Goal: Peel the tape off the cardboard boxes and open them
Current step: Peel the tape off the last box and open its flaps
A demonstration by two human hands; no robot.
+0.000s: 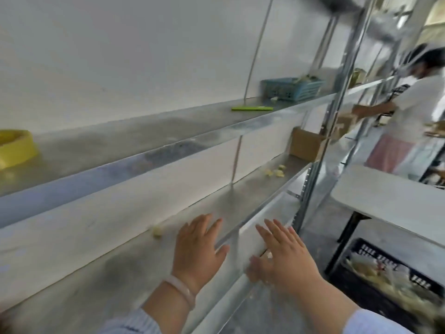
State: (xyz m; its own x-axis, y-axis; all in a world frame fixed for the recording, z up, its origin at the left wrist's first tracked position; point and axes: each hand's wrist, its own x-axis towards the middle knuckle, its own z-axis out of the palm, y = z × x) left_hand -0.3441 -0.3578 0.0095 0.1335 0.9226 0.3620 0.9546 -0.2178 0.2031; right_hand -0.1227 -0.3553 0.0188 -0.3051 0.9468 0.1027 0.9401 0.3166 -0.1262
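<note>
Both my hands reach out over the lower metal shelf [120, 268] with fingers spread and nothing in them. My left hand [198, 249], with a pale bangle on the wrist, hovers above the shelf surface near its front edge. My right hand [281, 254] is at the shelf's front rim, over a white panel below. One brown cardboard box [305, 143] stands far off at the right end of this shelf, beyond both hands. The view is blurred by motion.
On the upper shelf [144, 131] sit a yellow tub [14, 148], a green flat tool [251, 108] and a blue basket [292, 89]. Yellowish scraps [277, 170] dot the lower shelf. A white table [390, 201], a black crate [390, 273] and another person [409, 107] are on the right.
</note>
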